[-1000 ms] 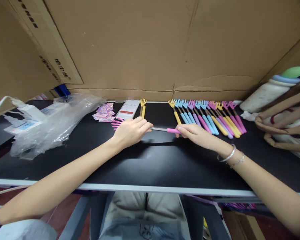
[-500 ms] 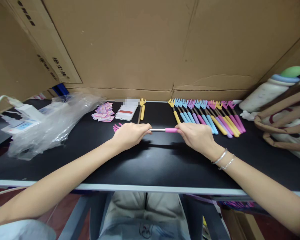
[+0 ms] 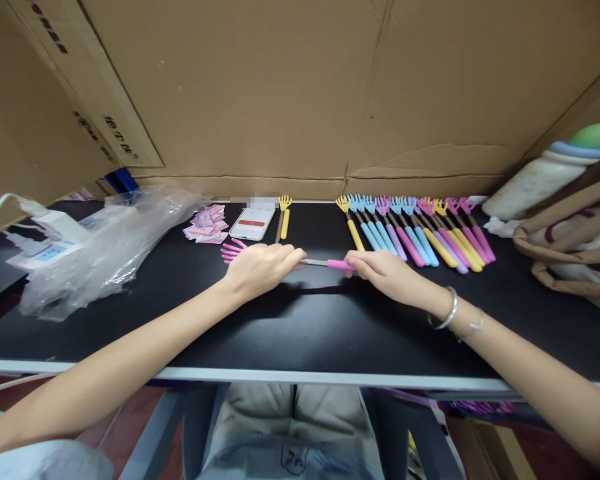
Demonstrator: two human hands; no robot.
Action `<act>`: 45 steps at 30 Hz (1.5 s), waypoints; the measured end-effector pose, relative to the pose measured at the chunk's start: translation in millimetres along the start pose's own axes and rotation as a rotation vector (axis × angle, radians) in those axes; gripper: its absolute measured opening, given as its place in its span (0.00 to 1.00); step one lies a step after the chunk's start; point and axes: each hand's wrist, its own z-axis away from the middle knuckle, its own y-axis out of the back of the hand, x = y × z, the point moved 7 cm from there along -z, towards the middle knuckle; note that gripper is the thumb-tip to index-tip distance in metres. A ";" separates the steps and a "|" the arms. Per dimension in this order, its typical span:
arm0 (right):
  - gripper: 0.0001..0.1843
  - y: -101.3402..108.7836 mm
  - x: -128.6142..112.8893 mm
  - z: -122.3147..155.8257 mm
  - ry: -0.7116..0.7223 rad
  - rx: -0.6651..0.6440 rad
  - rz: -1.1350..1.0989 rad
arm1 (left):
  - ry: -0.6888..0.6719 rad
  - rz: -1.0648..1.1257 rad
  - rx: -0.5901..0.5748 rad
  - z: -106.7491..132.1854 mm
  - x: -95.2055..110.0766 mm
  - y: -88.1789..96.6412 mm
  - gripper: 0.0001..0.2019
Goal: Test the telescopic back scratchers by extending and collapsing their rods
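A pink back scratcher point(image 3: 325, 263) with a metal telescopic rod lies crosswise over the black table point(image 3: 305, 327). My left hand point(image 3: 260, 267) is closed on the rod near its pink claw head point(image 3: 233, 249). My right hand point(image 3: 383, 270) grips the pink handle end. Behind my right hand, a row of several back scratchers point(image 3: 415, 230) in yellow, blue, purple and pink lies side by side. A single yellow back scratcher point(image 3: 284, 217) rests beside a white phone point(image 3: 253, 223).
A crumpled clear plastic bag point(image 3: 105, 243) and a white power strip point(image 3: 45, 237) sit at the left. Small pink packets point(image 3: 207, 225) lie near the phone. A bottle point(image 3: 545, 177) and a brown-strapped bag point(image 3: 570, 247) stand at the right. Cardboard walls point(image 3: 300, 93) close the back.
The visible rod between my hands has shortened a little as my right hand moved left toward my left hand. The scratcher stays held at both ends.
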 end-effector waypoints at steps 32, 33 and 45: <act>0.22 12.3 -20.8 6.9 0.124 0.375 0.630 | 0.207 0.246 -0.093 -1.2 -13.4 -9.6 0.16; 0.22 12.1 -20.6 7.5 0.125 0.378 0.618 | 0.202 0.246 -0.084 -0.9 -13.5 -9.1 0.17; 0.22 0.9 -6.8 2.0 0.067 0.222 0.502 | 0.189 0.260 -0.092 2.2 -11.8 -17.4 0.19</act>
